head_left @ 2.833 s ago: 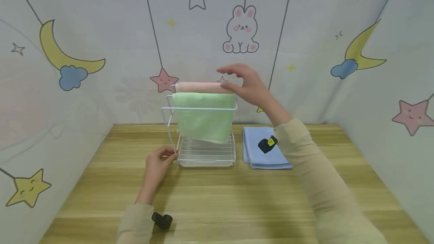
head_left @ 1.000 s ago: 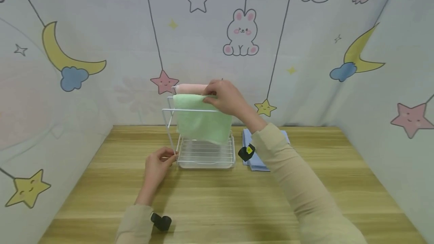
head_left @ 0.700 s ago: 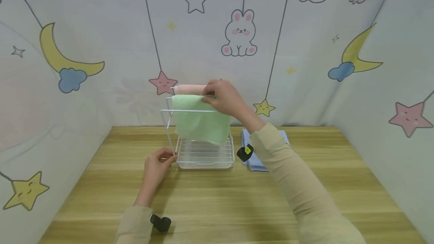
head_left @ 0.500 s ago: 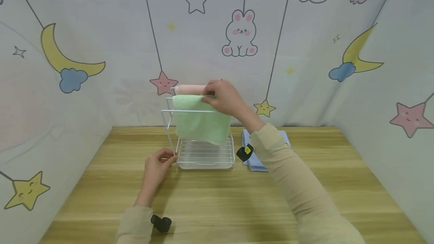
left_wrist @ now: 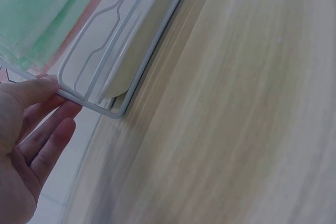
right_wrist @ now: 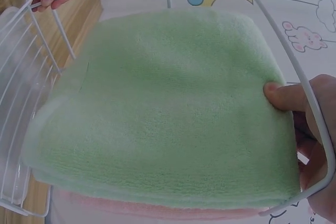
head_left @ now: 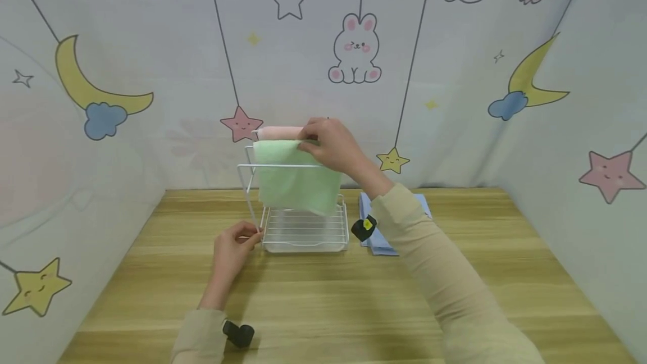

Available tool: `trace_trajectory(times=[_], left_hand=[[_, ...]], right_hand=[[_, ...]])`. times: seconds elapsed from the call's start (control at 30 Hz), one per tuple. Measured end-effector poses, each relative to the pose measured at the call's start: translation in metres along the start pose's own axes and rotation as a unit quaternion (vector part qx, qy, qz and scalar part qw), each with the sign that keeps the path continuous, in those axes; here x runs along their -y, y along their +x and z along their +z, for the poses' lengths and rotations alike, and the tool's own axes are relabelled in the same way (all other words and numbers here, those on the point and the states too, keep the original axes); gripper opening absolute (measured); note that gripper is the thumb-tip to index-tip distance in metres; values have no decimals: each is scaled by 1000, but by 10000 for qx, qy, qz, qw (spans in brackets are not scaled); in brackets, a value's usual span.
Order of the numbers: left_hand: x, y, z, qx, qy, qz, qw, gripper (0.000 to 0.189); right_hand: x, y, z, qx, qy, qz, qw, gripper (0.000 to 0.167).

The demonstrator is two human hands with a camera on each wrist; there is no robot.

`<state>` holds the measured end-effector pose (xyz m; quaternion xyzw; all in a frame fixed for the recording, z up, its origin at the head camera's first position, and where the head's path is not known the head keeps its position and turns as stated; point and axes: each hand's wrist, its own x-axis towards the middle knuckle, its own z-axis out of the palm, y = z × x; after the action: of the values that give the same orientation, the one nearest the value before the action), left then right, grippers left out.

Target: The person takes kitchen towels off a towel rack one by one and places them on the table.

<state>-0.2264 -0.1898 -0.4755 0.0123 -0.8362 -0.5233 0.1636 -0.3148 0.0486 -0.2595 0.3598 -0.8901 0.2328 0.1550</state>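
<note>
A white wire rack (head_left: 247,195) stands on the table in the head view. Over its upper bars hang a green towel (head_left: 298,184) and, behind it, a pink towel (head_left: 280,133). My left hand (head_left: 233,253) pinches the rack's lower left wire between thumb and fingers, which the left wrist view shows close up. At the top edge of the green towel, my right hand (head_left: 333,142) pinches the cloth, thumb in front and fingers behind. The right wrist view shows that thumb (right_wrist: 278,95) pressed on the green towel; most of the other fingers are hidden behind it.
A folded blue towel (head_left: 374,243) lies to the right of the rack, partly behind my right forearm. A clear tray (head_left: 305,248) sits at the rack's base. Behind the wooden table (head_left: 313,308) hangs a printed curtain (head_left: 303,72).
My right hand, earlier raised with spread fingers over the right end of the towels, has come down and left and now pinches the green towel. The left hand keeps its hold.
</note>
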Motion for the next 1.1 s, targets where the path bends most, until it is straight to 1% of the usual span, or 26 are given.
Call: trace_trajectory(times=[0.23, 0.43, 0.57, 0.67, 0.83, 1.1], left_hand=[[-3, -1, -1, 33, -16, -59, 10000, 8], [-4, -1, -1, -21, 39, -19, 10000, 8], [-2, -1, -1, -33, 22, 19, 10000, 8], [-2, -1, -1, -35, 9, 42, 10000, 8], [-2, -1, -1, -53, 17, 71, 10000, 8], [-3, -2, -1, -27, 109, 5, 9999, 8]], right_hand=[[2, 3, -3, 175, 103, -12, 9998, 18], [4, 5, -9, 371, 22, -70, 9993, 19], [7, 4, -13, 454, 83, -39, 9989, 20], [8, 5, -16, 419, 164, -27, 9990, 20], [8, 9, -28, 310, 276, -139, 9990, 18], [15, 19, -61, 66, 143, -354, 9992, 17]])
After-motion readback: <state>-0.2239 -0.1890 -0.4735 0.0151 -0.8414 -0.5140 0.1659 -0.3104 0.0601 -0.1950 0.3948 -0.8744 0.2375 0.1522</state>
